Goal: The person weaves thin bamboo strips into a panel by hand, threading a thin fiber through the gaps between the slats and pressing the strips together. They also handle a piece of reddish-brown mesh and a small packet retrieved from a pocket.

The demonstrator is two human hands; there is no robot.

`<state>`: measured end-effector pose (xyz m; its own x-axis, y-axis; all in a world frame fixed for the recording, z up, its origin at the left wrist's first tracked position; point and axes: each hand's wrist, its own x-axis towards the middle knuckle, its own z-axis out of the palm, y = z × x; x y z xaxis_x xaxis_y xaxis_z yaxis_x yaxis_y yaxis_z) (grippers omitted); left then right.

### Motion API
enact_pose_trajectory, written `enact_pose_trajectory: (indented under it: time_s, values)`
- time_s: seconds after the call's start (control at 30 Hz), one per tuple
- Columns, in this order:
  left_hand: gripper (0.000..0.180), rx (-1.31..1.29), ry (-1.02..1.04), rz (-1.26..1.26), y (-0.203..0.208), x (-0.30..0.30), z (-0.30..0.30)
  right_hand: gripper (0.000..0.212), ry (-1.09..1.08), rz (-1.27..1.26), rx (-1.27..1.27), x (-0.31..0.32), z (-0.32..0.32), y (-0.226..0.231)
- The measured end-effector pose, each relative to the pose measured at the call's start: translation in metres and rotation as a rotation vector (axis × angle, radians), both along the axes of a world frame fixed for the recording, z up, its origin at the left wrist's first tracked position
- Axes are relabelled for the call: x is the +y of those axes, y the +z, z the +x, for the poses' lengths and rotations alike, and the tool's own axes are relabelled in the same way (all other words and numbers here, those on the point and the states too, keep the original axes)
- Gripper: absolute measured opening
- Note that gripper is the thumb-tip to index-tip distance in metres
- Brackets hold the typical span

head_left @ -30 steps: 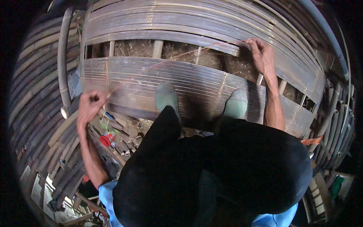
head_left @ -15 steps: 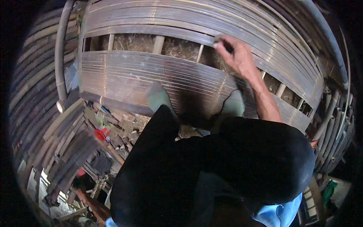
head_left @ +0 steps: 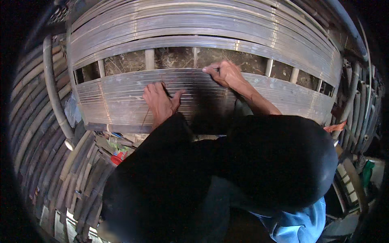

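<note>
Your left hand [head_left: 160,100] is spreading over the nearer slatted panel [head_left: 127,97]. Your right hand [head_left: 222,73] is pinching at the panel's far edge, contents unclear.

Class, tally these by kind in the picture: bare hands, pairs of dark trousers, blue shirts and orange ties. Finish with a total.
Hands, left hand and right hand: 2
Dark trousers, pairs: 1
Blue shirt, partly in view: 1
Orange tie: 1
Total: 5
</note>
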<state>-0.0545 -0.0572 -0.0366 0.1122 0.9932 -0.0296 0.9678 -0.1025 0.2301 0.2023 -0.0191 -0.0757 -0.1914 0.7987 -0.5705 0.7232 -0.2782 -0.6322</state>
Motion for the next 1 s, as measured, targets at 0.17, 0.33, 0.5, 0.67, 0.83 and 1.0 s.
enact_pose_trajectory:
  time_s: [0.17,0.33,0.5,0.67,0.83,1.0]
  values:
    - [0.025,-0.113,-0.064,0.08,-0.033,-0.015,-0.012,0.06,-0.07,0.096,0.213,0.002,0.004,-0.013]
    - [0.012,-0.246,0.094,0.015,-0.011,-0.008,-0.009,0.057,-0.031,-0.014,0.325,0.006,0.005,-0.016]
    - [0.044,-0.52,0.317,-0.528,0.04,0.025,-0.007,0.052,0.02,0.013,0.287,0.004,0.007,-0.026]
    - [0.054,-0.219,-0.033,-0.176,0.013,0.008,-0.03,0.049,-0.044,-0.039,0.27,0.008,0.001,-0.006]
    - [0.034,-0.121,-0.255,0.065,-0.021,-0.015,-0.033,0.047,-0.018,-0.045,0.273,0.011,0.003,-0.009]
    - [0.016,-0.026,-0.191,0.093,-0.032,-0.017,-0.024,0.049,-0.057,-0.092,0.285,0.009,0.005,-0.007]
